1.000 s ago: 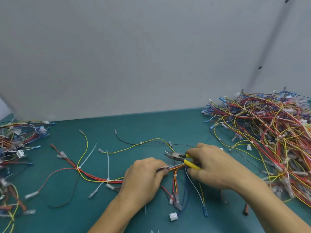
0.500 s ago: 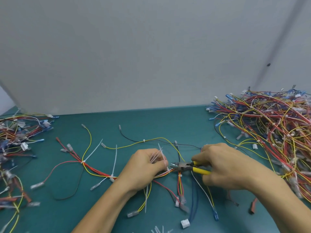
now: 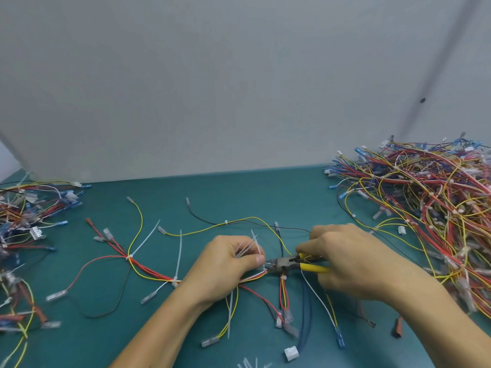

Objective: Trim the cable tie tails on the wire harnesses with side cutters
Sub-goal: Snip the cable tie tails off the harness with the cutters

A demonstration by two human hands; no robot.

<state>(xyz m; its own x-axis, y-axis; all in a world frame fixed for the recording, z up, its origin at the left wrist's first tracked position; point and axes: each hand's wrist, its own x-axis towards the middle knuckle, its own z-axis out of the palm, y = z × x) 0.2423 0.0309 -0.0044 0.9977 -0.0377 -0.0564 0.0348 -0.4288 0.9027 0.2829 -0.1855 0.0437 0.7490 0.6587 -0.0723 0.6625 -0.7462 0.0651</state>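
Matt green mat (image 3: 239,197), translucent plastic tie tails (image 3: 249,247), dull metal cutter head (image 3: 281,262)

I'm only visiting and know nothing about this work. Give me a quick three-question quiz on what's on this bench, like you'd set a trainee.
1. True or false: the right hand holds the yellow-handled cutters.
2. What does the left hand pinch? A) a bunch of white tie tails B) a screwdriver C) nothing
3. Fill in: the biggest harness pile lies on the person's ____ side.
Key: 1 true; 2 A; 3 right.
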